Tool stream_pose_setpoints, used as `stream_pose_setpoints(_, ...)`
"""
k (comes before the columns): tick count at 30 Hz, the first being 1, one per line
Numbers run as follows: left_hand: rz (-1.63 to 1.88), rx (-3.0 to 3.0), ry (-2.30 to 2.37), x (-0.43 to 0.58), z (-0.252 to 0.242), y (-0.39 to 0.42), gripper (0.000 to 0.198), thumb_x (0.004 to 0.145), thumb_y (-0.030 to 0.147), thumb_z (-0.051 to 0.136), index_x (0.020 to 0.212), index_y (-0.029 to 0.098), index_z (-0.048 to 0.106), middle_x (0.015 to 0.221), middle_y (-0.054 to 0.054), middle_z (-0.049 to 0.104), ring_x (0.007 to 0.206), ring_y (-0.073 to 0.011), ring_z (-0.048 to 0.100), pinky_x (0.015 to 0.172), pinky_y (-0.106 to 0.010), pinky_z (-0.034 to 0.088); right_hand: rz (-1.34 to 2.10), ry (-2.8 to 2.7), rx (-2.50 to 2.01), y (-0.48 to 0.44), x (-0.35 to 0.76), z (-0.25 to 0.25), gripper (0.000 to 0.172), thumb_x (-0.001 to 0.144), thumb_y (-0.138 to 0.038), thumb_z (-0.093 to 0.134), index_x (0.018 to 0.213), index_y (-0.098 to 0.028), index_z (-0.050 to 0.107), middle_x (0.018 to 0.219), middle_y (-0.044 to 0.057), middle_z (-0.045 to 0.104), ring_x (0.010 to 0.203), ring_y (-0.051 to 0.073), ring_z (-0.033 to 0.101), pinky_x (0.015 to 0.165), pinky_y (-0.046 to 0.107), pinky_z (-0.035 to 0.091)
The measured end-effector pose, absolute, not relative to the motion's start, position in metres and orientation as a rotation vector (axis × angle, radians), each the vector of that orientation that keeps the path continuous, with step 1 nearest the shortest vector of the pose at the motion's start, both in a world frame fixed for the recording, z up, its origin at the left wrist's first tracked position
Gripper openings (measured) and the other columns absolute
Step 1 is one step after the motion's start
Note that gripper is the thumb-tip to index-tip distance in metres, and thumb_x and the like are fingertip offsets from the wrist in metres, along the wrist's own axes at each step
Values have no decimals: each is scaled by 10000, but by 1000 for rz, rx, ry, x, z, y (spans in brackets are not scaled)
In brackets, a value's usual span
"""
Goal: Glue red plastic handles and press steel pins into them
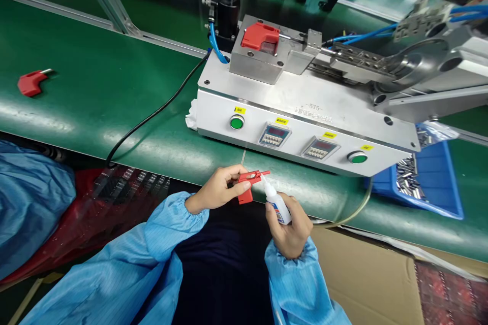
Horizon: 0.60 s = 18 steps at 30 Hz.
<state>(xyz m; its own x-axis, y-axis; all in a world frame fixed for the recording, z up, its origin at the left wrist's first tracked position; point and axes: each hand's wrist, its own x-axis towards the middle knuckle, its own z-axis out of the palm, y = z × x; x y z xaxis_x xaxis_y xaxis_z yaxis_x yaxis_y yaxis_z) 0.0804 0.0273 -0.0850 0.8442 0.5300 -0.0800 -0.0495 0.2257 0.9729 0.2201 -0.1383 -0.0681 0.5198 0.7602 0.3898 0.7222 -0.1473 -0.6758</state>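
My left hand [219,189] pinches a small red plastic handle part [245,194] just in front of the machine. A thin red tip juts from its right end. In my right hand [292,226] is a white glue bottle [279,207] with a printed label, tilted so its nozzle touches or nearly touches the red part. Behind them stands the bench machine [305,127] with green buttons and two counters. Another red handle part [260,35] sits in its metal fixture, with a thin rod reaching into it.
A third red part [31,84] with a metal pin lies at the left of the green bench [160,81]. At right, a blue bin [438,183] holds metal tubes. A black cable [160,111] crosses the bench. A cardboard box [366,274] stands below at right.
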Motion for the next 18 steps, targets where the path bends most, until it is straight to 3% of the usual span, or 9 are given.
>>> stream_pose_setpoints(6, 415, 1297, 463, 80, -84, 27, 411, 933, 573, 707, 920, 166, 656, 730, 0, 648, 639, -136, 583, 620, -242, 465, 55, -1189, -1889, -139, 220, -67, 113, 958, -296, 701, 1040, -220, 718, 790, 27, 689, 581, 160, 583, 578, 316, 517)
stream_pose_setpoints(10, 423, 1297, 457, 80, -84, 27, 376, 935, 535, 706, 909, 163, 653, 728, 2, 642, 634, -130, 570, 620, -238, 452, 37, -945, -1867, -139, 221, -65, 221, 920, -354, 749, 1088, -214, 718, 851, 30, 711, 624, 165, 615, 576, 298, 502)
stream_pose_setpoints(18, 436, 1391, 484, 80, -87, 25, 262, 946, 425, 685, 929, 164, 665, 703, 21, 592, 618, -120, 510, 605, -236, 405, 130, -674, -1704, -144, 229, -79, 307, 925, -482, 733, 955, -177, 753, 758, 25, 667, 598, 148, 566, 564, 280, 449)
